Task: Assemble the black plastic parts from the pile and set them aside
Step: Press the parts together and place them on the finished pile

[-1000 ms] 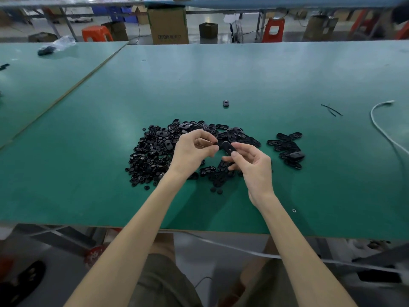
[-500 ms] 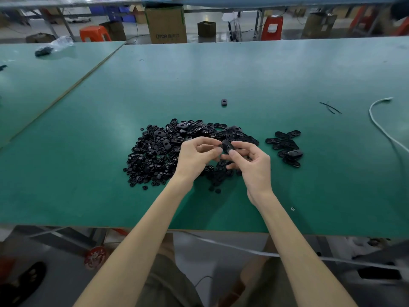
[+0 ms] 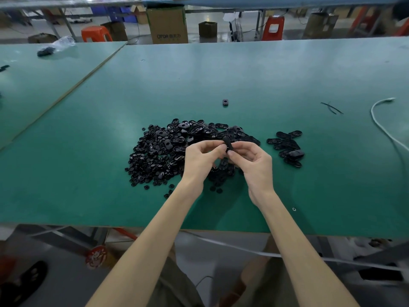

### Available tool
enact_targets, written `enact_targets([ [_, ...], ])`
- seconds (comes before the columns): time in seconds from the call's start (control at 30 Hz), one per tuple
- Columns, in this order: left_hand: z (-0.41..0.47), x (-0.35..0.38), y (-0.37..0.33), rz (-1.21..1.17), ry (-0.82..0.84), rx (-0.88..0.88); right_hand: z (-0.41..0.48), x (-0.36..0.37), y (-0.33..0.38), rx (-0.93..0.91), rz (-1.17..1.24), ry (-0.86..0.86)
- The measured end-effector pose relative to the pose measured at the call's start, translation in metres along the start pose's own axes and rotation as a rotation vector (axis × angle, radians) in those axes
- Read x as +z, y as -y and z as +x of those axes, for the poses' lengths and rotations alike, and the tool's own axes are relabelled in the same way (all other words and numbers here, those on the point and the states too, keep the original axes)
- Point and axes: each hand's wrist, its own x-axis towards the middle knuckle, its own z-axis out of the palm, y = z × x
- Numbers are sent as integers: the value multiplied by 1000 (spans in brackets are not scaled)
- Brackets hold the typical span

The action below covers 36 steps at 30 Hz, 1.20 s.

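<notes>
A big pile of small black plastic parts [image 3: 168,149] lies on the green table [image 3: 243,80]. Above its right side, my left hand [image 3: 200,160] and my right hand [image 3: 254,162] meet fingertip to fingertip, both pinching one black oval part [image 3: 227,142] that stands on edge between them. To the right of the pile sits a smaller heap of black oval pieces [image 3: 287,147], apart from my hands. My hands hide the part of the pile under them.
A single black part [image 3: 225,102] lies alone beyond the pile. A white cable [image 3: 382,125] and thin black ties [image 3: 332,107] lie at the right. A second green table [image 3: 39,80] adjoins on the left. Boxes and stools stand behind.
My hands have closed in on each other and lifted slightly over the pile. The black part between them has turned more upright in my fingertips.
</notes>
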Motion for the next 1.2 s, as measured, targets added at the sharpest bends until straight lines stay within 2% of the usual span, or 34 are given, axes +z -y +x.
enact_targets([
  [0.17, -3, 8, 2, -35, -18, -5, 0, -1, 0, 13, 6, 3],
  [0.27, -3, 7, 2, -17, -17, 52, 0, 0, 0, 10, 22, -4],
  [0.4, 1, 5, 2, 126, -35, 182, 0, 1, 1, 8, 42, -3],
  [0.57, 8, -1, 2, 314, 26, 289, 1, 0, 0, 4, 35, -5],
  [0.77, 6, -4, 2, 247, 36, 214, 0, 0, -1, 5, 6, -36],
  [0.93, 4, -3, 7, 207, -19, 128, 0, 0, -2, 0, 13, -59],
  [1.2, 4, -2, 9, 176, -11, 60, 1, 0, -1, -3, 15, -23],
])
